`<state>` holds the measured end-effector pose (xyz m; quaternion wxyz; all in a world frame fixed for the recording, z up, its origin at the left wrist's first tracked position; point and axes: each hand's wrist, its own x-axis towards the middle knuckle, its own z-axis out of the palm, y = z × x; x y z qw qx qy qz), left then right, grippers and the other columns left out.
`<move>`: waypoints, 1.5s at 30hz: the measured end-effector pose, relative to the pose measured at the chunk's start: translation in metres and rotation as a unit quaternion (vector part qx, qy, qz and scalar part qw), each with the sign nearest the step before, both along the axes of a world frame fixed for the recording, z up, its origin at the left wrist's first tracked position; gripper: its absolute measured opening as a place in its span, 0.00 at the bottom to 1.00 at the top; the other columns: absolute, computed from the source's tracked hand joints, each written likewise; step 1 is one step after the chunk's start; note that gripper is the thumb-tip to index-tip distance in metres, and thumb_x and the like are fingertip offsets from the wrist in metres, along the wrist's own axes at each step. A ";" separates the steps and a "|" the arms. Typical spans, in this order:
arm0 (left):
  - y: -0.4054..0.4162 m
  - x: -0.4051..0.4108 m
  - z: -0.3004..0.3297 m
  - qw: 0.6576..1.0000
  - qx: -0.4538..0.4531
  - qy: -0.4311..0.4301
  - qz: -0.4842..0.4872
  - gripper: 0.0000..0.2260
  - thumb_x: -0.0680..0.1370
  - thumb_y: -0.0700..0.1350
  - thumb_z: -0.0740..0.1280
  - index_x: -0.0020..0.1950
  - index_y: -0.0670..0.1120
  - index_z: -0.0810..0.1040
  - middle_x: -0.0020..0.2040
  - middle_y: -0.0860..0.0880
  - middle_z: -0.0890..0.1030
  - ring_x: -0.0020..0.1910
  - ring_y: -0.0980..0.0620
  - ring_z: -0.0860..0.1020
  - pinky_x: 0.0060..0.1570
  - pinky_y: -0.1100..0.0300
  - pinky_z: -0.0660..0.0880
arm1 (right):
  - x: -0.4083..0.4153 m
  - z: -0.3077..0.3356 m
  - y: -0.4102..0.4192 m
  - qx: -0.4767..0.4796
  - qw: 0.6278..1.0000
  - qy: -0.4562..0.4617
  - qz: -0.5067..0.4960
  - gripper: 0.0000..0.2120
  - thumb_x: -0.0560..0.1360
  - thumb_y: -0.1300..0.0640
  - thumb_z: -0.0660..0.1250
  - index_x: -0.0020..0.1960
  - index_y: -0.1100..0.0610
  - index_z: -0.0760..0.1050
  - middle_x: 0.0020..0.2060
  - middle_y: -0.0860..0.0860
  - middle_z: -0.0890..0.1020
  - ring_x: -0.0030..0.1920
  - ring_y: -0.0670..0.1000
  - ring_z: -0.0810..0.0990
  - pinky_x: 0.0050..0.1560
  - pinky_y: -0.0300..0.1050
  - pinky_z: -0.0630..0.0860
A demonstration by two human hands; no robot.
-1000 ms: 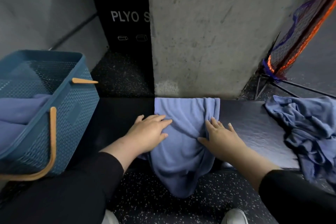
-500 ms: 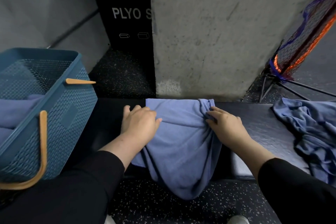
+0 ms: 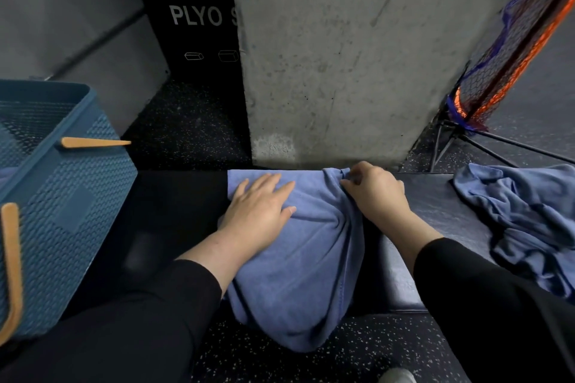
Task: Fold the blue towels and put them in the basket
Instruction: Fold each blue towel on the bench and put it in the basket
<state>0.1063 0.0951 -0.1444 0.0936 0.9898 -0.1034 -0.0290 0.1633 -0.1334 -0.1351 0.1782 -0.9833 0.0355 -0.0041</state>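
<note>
Towel (image 3: 298, 258) pinned under flat left fingers (image 3: 267, 186); corner pinched in right fingers (image 3: 350, 179) for straightening on worktop (image 3: 435, 211).

Two bare hands, left hand (image 3: 256, 211) and right hand (image 3: 378, 193), emerge from long black sleeves (image 3: 155, 305) ending above the wrists.

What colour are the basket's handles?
Orange, against the blue basket; the handles show best in the head view.

Blue towel (image 3: 298, 264), teal lattice basket (image 3: 71, 205) with orange handles, black-speckled floor (image 3: 186, 130).
</note>
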 end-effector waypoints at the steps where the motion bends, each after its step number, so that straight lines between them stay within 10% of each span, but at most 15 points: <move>1: 0.000 0.001 -0.001 1.000 -0.001 0.014 -0.001 0.26 0.84 0.59 0.54 0.81 0.56 0.56 0.82 0.50 0.53 0.81 0.51 0.49 0.78 0.47 0.47 | 0.004 -0.002 0.003 -0.005 1.000 -0.003 0.000 0.12 0.75 0.44 0.66 0.54 0.50 0.77 0.54 0.50 0.81 0.56 0.58 0.78 0.55 0.53 0.67; 8: 0.005 0.009 -0.013 0.996 -0.010 0.092 0.003 0.26 0.84 0.62 0.50 0.82 0.60 0.51 0.83 0.54 0.44 0.81 0.55 0.41 0.78 0.43 0.42 | 0.034 -0.007 0.002 0.065 0.996 -0.035 -0.048 0.11 0.74 0.55 0.64 0.38 0.62 0.77 0.37 0.60 0.81 0.43 0.63 0.79 0.39 0.46 0.67; 13: 0.005 0.007 -0.013 0.996 -0.021 0.090 0.005 0.26 0.84 0.62 0.50 0.81 0.60 0.51 0.83 0.55 0.43 0.81 0.56 0.40 0.78 0.43 0.41 | 0.043 0.012 -0.008 0.136 0.986 -0.066 -0.064 0.09 0.74 0.59 0.65 0.49 0.57 0.83 0.46 0.58 0.85 0.51 0.59 0.81 0.47 0.44 0.70; 17: 0.003 0.006 -0.010 0.996 -0.026 0.089 0.010 0.26 0.84 0.62 0.51 0.82 0.60 0.51 0.83 0.55 0.45 0.81 0.55 0.42 0.79 0.43 0.42 | 0.030 0.001 -0.019 -0.078 0.996 -0.027 -0.029 0.11 0.77 0.56 0.62 0.54 0.49 0.81 0.57 0.55 0.77 0.61 0.61 0.72 0.60 0.57 0.68; 22: 0.015 -0.006 0.006 0.989 -0.133 -0.030 0.053 0.19 0.82 0.54 0.63 0.72 0.53 0.66 0.67 0.51 0.76 0.64 0.46 0.76 0.58 0.49 0.74 | 0.007 0.018 -0.008 -0.022 0.988 -0.091 0.125 0.10 0.75 0.51 0.66 0.53 0.52 0.81 0.51 0.54 0.78 0.53 0.61 0.78 0.53 0.56 0.76; 31: 0.052 -0.011 -0.006 0.998 -0.030 -0.058 0.021 0.06 0.82 0.50 0.64 0.55 0.54 0.80 0.54 0.55 0.76 0.58 0.52 0.75 0.50 0.56 0.61 | -0.084 0.013 0.018 -0.152 0.964 0.094 0.199 0.36 0.72 0.27 0.60 0.71 0.50 0.68 0.75 0.47 0.64 0.75 0.51 0.62 0.71 0.60 0.59; 39: 0.037 0.010 0.005 0.978 -0.095 -0.126 0.136 0.09 0.83 0.47 0.61 0.57 0.49 0.80 0.53 0.47 0.79 0.52 0.42 0.77 0.50 0.51 0.70 | -0.043 0.004 0.009 -0.137 0.957 0.123 0.225 0.32 0.82 0.43 0.58 0.81 0.53 0.51 0.81 0.50 0.48 0.80 0.50 0.47 0.77 0.63 0.46; 45: 0.066 -0.016 -0.004 0.981 -0.128 -0.134 -0.055 0.15 0.78 0.54 0.59 0.55 0.50 0.81 0.54 0.53 0.80 0.53 0.47 0.79 0.53 0.48 0.74 | -0.031 0.001 0.005 -0.130 0.977 -0.025 0.166 0.27 0.78 0.48 0.66 0.75 0.52 0.65 0.77 0.54 0.64 0.76 0.55 0.63 0.71 0.59 0.60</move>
